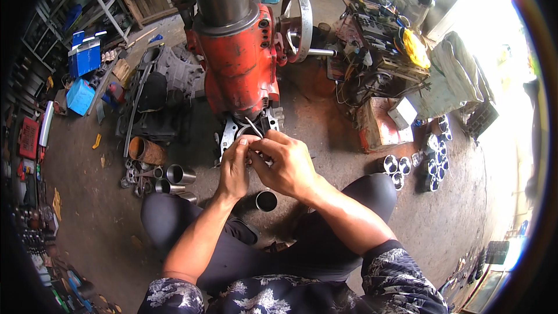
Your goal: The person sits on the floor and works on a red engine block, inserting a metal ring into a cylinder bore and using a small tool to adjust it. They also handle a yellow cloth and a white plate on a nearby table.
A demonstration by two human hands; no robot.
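My left hand point(235, 170) and my right hand point(286, 161) meet fingertip to fingertip just in front of a red machine head point(238, 64). Both are closed in a pinch. A thin pale rod point(253, 127) sticks up from beside my right fingers, apparently held there; whatever else the fingertips hold is hidden. Right behind my hands, under the red head, lies a grey metal engine part point(228, 139) with a round opening, partly covered by the hands. A metal cylinder sleeve point(266, 201) stands on the floor below my hands, between my knees.
Several shiny sleeves point(180, 174) and connecting rods point(139, 175) lie left, near a rusty can point(147, 150). An engine block point(168, 90) sits farther back. At right are pistons point(397, 166), a worn box point(381, 122) and a cluttered bench point(383, 40). A handwheel point(297, 25) juts from the machine.
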